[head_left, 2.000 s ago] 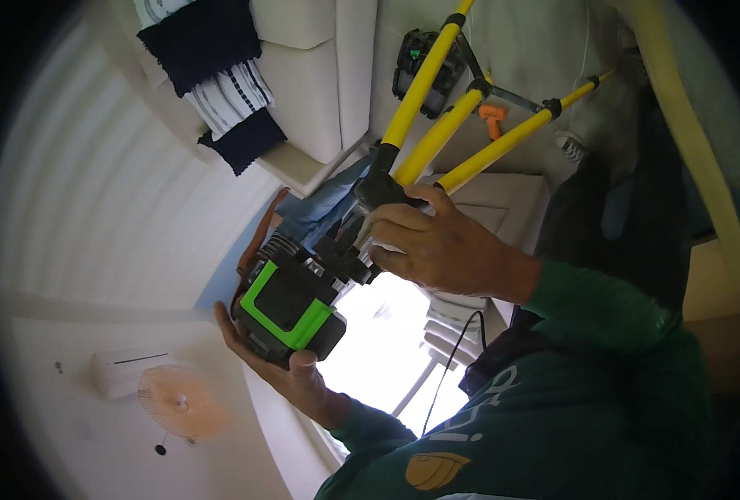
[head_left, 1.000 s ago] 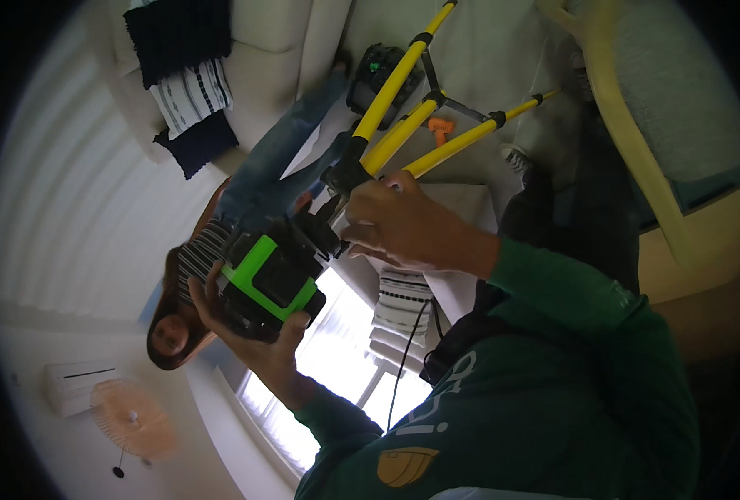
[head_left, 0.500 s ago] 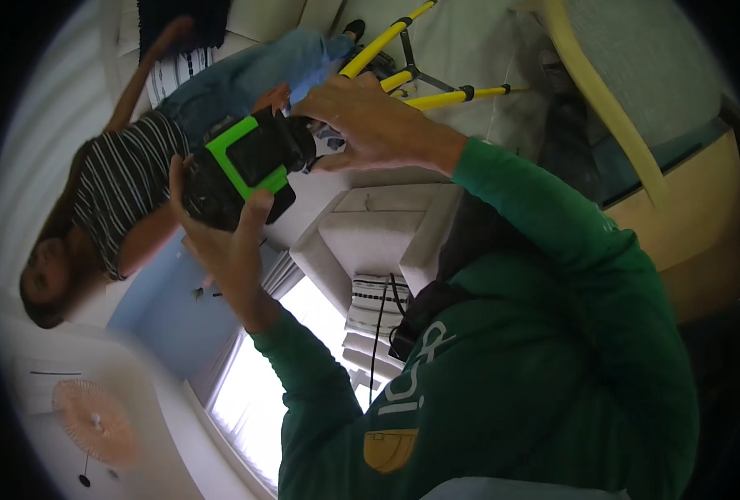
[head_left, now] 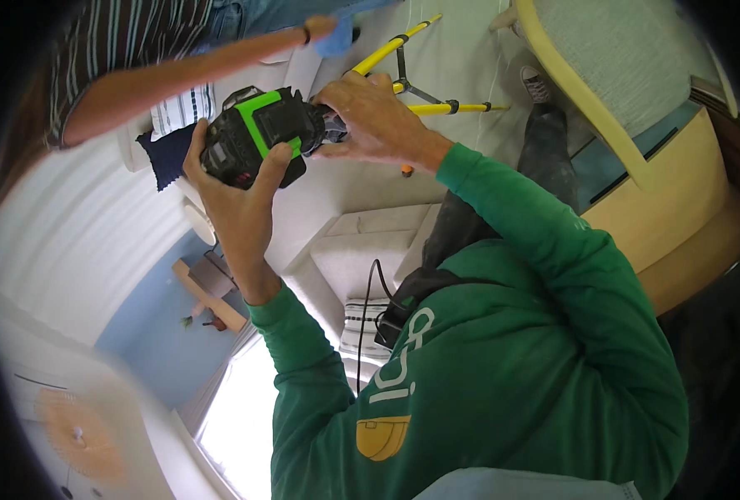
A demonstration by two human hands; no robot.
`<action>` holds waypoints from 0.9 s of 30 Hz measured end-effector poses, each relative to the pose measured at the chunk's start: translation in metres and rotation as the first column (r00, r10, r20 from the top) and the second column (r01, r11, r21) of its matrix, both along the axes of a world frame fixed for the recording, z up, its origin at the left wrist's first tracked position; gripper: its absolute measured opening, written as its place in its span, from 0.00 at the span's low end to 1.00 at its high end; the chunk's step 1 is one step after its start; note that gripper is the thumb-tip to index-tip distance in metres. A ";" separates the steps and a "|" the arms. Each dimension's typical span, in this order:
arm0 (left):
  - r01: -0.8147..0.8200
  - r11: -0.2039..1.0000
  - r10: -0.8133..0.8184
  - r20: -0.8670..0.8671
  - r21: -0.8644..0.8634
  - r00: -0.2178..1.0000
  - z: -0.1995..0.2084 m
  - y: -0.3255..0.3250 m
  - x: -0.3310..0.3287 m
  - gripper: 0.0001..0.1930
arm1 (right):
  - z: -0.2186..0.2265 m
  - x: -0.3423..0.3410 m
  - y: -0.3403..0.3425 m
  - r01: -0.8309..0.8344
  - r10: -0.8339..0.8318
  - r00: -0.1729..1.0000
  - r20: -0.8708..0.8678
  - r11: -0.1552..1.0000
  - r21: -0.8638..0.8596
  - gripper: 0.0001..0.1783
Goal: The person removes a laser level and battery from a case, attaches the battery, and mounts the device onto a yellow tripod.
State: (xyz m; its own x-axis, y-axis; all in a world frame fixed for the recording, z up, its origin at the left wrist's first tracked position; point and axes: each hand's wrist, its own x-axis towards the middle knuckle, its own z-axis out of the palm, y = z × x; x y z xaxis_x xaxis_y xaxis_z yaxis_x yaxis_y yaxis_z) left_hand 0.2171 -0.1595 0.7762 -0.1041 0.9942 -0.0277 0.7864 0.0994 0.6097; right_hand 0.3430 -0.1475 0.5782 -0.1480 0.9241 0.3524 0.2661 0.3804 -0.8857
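Observation:
A black laser level (head_left: 261,135) with a bright green band is held up at the upper middle of the view, tilted on its side. My left hand (head_left: 241,196) grips its body, with the thumb across the front and the fingers behind. My right hand (head_left: 378,121) is closed round the dark tripod head (head_left: 334,129) at the level's base, and its fingers hide part of it. Beyond that hand spread the yellow legs of a tripod (head_left: 378,57) with black joints.
Close by at upper left, another person's arm (head_left: 178,83) reaches across. A chair with a pale wooden frame (head_left: 582,96) stands at right, next to a wooden cabinet (head_left: 661,200). A beige armchair (head_left: 370,250) and a bright window (head_left: 241,408) lie below the level.
The view has shifted. The other person now appears nearer the upper left, with an arm stretched rightward. Both my hands keep their hold, and the level sits slightly higher and further right.

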 end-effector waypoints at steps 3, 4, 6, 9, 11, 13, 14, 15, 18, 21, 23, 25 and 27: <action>0.026 1.000 -0.028 -0.090 -0.014 0.996 0.002 0.009 -0.002 0.55 | 0.004 0.001 0.002 0.028 -0.027 0.999 0.046 0.999 -0.017 0.37; 0.018 1.000 -0.020 -0.062 -0.019 0.998 0.003 0.009 0.000 0.56 | 0.005 0.001 0.002 0.032 -0.031 0.998 0.050 0.999 -0.021 0.38; 0.045 0.999 -0.046 -0.081 -0.013 0.996 0.002 0.010 -0.006 0.57 | 0.008 0.000 0.001 0.044 -0.042 0.998 0.056 0.999 -0.024 0.38; 0.108 0.994 -0.103 -0.213 0.012 0.972 0.004 0.014 -0.014 0.56 | 0.002 0.003 0.007 -0.012 0.012 1.000 0.017 1.000 -0.014 0.40; 0.134 0.991 -0.126 -0.224 0.020 0.966 0.008 0.014 -0.018 0.55 | -0.011 0.010 0.007 -0.069 0.069 0.996 0.058 0.998 -0.013 0.41; 0.132 0.991 -0.129 -0.129 0.016 0.983 0.011 0.011 -0.022 0.53 | -0.015 0.016 0.009 -0.112 0.113 0.986 0.121 0.994 -0.012 0.42; 0.126 0.992 -0.123 -0.112 0.020 0.986 0.014 0.010 -0.020 0.52 | -0.017 0.017 0.012 -0.125 0.126 0.979 0.162 0.992 -0.015 0.43; 0.118 0.993 -0.116 -0.095 0.016 0.989 0.015 0.009 -0.019 0.51 | -0.015 0.018 0.013 -0.140 0.142 0.970 0.199 0.990 -0.026 0.44; 0.130 0.991 -0.124 -0.155 0.031 0.980 0.014 0.012 -0.021 0.49 | -0.009 0.020 0.018 -0.155 0.166 0.965 0.205 0.985 -0.071 0.40; 0.125 0.992 -0.121 -0.125 0.028 0.985 0.017 0.010 -0.020 0.49 | -0.009 0.018 0.016 -0.154 0.164 0.974 0.154 0.985 -0.078 0.40; 0.115 0.993 -0.113 -0.082 0.023 0.990 0.018 0.009 -0.019 0.48 | -0.011 0.018 0.016 -0.157 0.170 0.973 0.154 0.984 -0.089 0.40; 0.105 0.994 -0.103 -0.062 0.031 0.993 0.016 0.006 -0.022 0.48 | -0.010 0.019 0.017 -0.167 0.182 0.971 0.155 0.980 -0.105 0.39; 0.134 0.990 -0.127 -0.137 0.047 0.982 0.014 0.009 -0.026 0.48 | -0.008 0.019 0.019 -0.181 0.201 0.967 0.156 0.975 -0.131 0.40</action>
